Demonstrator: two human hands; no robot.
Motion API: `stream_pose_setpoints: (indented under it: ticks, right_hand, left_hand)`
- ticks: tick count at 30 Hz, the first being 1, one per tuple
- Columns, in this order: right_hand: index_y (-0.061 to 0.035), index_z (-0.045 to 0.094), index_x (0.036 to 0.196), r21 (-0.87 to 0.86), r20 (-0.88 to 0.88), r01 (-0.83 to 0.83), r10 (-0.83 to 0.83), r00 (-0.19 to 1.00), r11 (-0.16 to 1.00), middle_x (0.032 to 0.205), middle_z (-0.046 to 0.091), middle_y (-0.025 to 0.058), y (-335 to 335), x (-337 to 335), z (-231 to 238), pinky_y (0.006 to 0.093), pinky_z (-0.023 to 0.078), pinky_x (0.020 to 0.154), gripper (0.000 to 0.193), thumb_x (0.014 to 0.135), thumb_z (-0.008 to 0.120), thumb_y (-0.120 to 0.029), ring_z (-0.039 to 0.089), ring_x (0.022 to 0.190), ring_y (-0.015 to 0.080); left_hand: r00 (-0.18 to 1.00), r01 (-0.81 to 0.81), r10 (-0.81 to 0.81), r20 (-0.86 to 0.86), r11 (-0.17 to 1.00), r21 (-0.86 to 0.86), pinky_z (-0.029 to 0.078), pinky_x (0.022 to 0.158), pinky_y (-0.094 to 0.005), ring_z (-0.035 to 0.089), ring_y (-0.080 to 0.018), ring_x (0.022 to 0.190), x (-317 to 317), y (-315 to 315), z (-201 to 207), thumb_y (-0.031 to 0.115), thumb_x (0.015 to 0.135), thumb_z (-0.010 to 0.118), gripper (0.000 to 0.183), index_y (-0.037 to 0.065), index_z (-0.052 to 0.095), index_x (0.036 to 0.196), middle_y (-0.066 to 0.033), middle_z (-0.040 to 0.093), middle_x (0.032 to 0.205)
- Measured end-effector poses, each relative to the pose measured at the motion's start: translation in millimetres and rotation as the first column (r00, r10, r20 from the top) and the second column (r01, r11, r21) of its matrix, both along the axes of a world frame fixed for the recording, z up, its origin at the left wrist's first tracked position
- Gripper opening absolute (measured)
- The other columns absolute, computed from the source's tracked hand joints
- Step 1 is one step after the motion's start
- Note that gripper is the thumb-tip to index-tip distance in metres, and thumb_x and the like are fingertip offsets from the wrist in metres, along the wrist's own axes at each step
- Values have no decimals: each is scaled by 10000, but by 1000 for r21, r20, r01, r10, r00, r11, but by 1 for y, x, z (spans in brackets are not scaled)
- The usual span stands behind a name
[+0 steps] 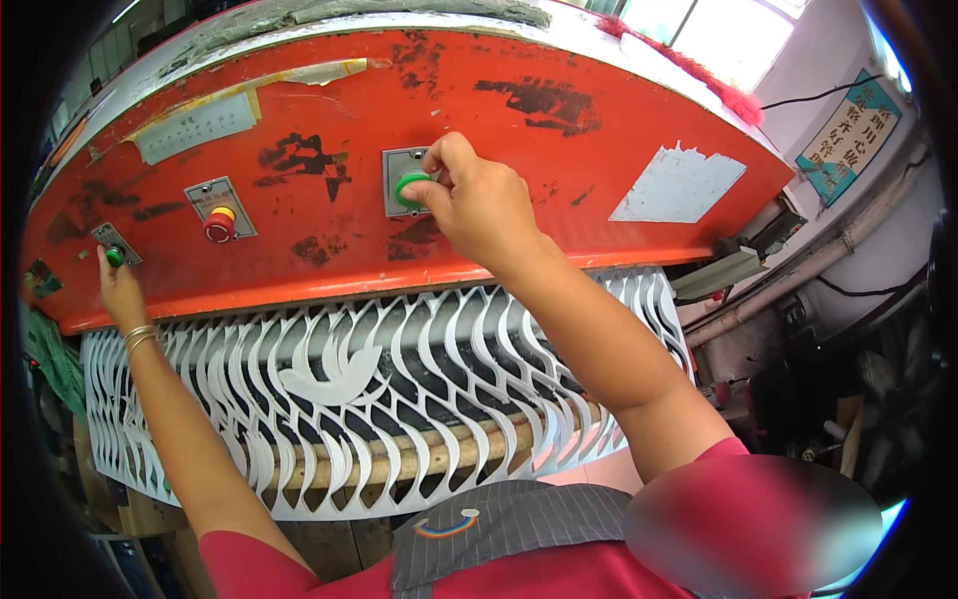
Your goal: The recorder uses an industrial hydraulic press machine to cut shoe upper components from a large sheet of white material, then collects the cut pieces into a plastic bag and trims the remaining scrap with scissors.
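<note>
Both my arms reach forward to the red front panel (329,100) of a machine. My right hand (484,205) is closed around a large green push button (408,190), its thumb and finger at the button's rim, on a grey square plate (396,165). At the far left, my left hand (120,295) has its fingers closed at a smaller green button (116,257); part of its grip is hidden. Below the panel lies a white sheet cut into a wavy lattice (399,399), with a loose curved white cut piece (334,379) on top of it.
A red emergency stop button (219,228) with a yellow collar sits between my hands. Wooden boards (329,544) show beneath the lattice. Green netting (58,359) hangs at the left edge. Pipes (788,280) run along the right wall below a sign (850,135).
</note>
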State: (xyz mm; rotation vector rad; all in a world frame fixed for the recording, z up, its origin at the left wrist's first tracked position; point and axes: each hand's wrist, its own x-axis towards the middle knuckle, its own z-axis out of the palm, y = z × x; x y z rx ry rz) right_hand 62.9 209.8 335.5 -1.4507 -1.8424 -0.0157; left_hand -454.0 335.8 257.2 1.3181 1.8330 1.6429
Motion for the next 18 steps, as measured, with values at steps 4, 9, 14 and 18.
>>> stream_pose_setpoints:
  ticks: [4,9,14,18]
  right_hand:
    - [-70,511,935,-105,-210,-207,182,961,973,657,606,87,-43,19,13,341,483,573,384,788,724,-352,617,595,239]
    - [-31,562,919,-382,-157,-210,161,974,900,717,630,55,-124,107,-5,262,471,580,337,777,762,-262,584,634,119]
    - [-40,521,1259,-832,-84,-206,249,965,515,1163,595,180,-234,187,-47,341,533,688,767,620,847,-311,659,886,234]
    - [-101,320,1427,-814,224,-101,469,854,572,1372,439,168,-323,226,-103,468,295,1065,1115,491,870,-355,327,1307,393]
  left_hand:
    - [874,-16,120,-472,976,217,279,1069,-323,362,-278,1326,22,-58,-13,77,839,492,673,51,245,1464,-191,363,1442]
    - [882,377,-442,-164,870,-317,384,1003,-370,509,-303,1182,197,-206,-53,29,794,604,378,26,592,1172,-157,575,1217]
    - [408,781,-825,-390,537,-318,412,947,-396,528,-333,1063,353,-347,-52,254,750,727,521,5,568,1179,-171,570,1153]
    - [267,700,-827,-494,519,-491,425,909,-411,522,-339,1020,429,-409,-69,509,623,784,762,-3,573,1147,-172,544,1091]
